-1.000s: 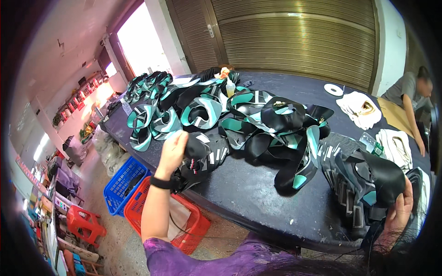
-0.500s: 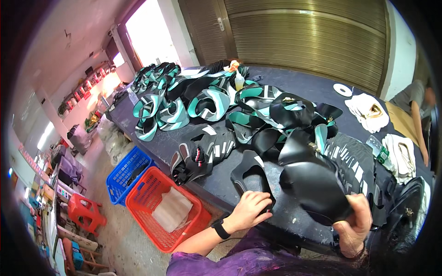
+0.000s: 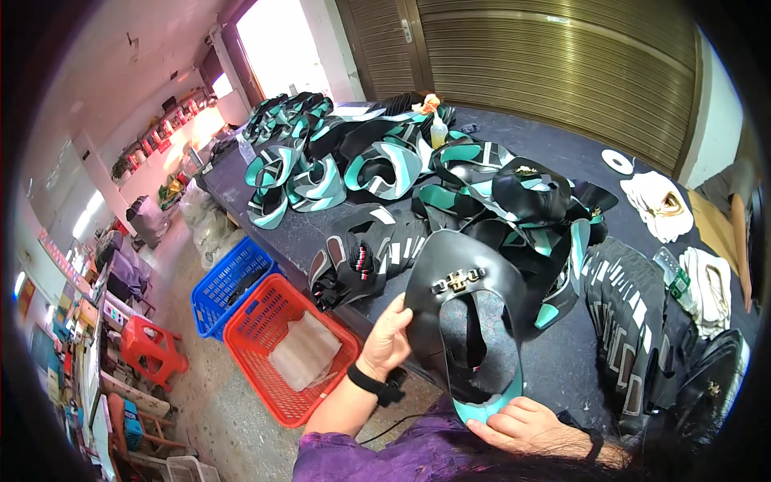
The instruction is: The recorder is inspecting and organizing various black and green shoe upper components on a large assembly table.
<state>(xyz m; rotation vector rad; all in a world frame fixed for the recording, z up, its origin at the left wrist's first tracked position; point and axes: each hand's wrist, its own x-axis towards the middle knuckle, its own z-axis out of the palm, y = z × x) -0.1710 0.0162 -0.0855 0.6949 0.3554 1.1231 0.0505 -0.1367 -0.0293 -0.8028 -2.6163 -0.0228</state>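
Left hand (image 3: 388,336) gripping black shoe upper (image 3: 468,321) at its left edge, right hand (image 3: 526,423) closed on its teal lower end, over dark bench (image 3: 554,369) edge, red basket (image 3: 277,353) with clear bag beside blue basket (image 3: 229,283) on floor

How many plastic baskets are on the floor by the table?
2: a red basket below the left hand, and a blue basket touching its far side. Others may be hidden.

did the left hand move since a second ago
Yes. The left hand came back from the black pieces farther out on the table to its near edge, and now holds the black shoe upper by its left side.
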